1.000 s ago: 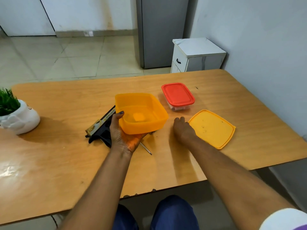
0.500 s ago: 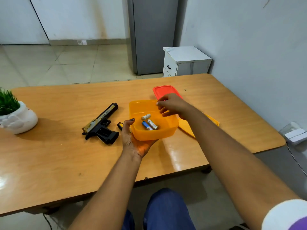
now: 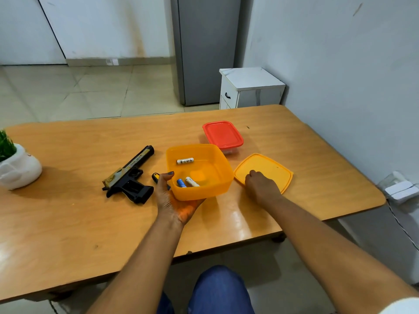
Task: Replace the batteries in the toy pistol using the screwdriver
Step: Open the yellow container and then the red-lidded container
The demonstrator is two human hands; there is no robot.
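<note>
The black and gold toy pistol (image 3: 130, 176) lies on the wooden table (image 3: 68, 211), left of centre. My left hand (image 3: 173, 200) grips the open orange container (image 3: 217, 177) from below, thumb on its near left rim. Three batteries lie inside: one white battery (image 3: 185, 160) at the back, a blue battery (image 3: 181, 183) and another white battery (image 3: 192, 181) at the front. Only the black and yellow handle end of the screwdriver (image 3: 155, 176) shows, behind my left thumb. My right hand (image 3: 260, 186) rests with curled fingers on the near edge of the orange lid (image 3: 269, 169).
A clear box with a red lid (image 3: 223, 134) stands behind the orange container. A white pot with a green plant (image 3: 17, 166) sits at the table's left edge. A white cabinet (image 3: 249, 87) and grey fridge (image 3: 204, 48) stand beyond the table.
My right hand left the orange container's far rim and came down to the right onto the orange lid. My left hand still holds the container; one battery now lies farther back.
</note>
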